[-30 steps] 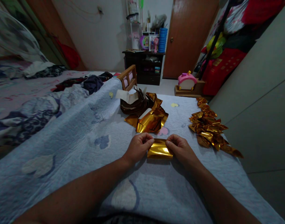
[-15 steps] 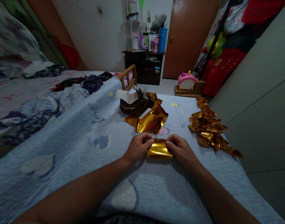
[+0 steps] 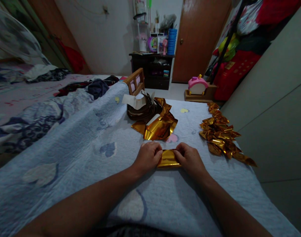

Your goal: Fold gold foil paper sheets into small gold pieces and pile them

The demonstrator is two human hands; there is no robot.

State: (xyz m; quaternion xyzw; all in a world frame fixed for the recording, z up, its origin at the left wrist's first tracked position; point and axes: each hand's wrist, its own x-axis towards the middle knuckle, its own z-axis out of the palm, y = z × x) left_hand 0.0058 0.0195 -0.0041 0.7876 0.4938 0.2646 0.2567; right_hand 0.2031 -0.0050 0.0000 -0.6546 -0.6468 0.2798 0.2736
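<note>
A small sheet of shiny gold foil paper (image 3: pixel 169 158) lies low over the bedspread, folded over into a narrow band. My left hand (image 3: pixel 149 156) pinches its left end between thumb and fingers. At the right end, my right hand (image 3: pixel 189 157) pinches it the same way. Just beyond my hands sit loose gold foil sheets (image 3: pixel 160 127), beside a dark stack of paper (image 3: pixel 141 111) with pale sheets on top. Off to the right is a row of folded gold foil pieces (image 3: pixel 220 135).
The quilted blue bedspread (image 3: pixel 91 184) with heart prints spreads under everything. A wooden bed rail (image 3: pixel 135 82) stands at the far edge. Rumpled clothes (image 3: pixel 98 89) lie on the left, and a pale cabinet (image 3: pixel 271 131) borders the right side. A pink toy (image 3: pixel 198 86) sits beyond the bed.
The top edge of the gold foil paper has come down toward me, so its visible face is narrower. My fingers have curled further over it; the other things have stayed put.
</note>
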